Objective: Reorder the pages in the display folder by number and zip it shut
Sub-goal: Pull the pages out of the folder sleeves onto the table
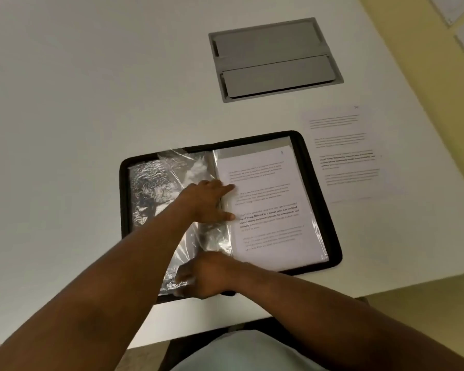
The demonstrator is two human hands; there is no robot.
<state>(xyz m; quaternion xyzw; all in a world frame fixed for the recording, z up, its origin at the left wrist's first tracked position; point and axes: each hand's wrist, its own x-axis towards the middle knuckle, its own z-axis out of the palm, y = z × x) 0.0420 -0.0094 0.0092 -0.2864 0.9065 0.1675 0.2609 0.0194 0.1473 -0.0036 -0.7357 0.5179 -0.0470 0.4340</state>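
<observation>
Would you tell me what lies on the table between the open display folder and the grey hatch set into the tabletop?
Nothing: in the head view, only bare white table separates the display folder from the grey hatch.

Page nos. on loose sheet (343, 153) & sleeved page (268, 204) unreadable.

Looked like an office or meeting room: broad white counter (97, 84) with a grey flip-lid cable hatch (275, 60) set flush into it, printed text sheet (344, 153) lying loose, papers pinned on a pale yellow wall (413, 62).
</observation>
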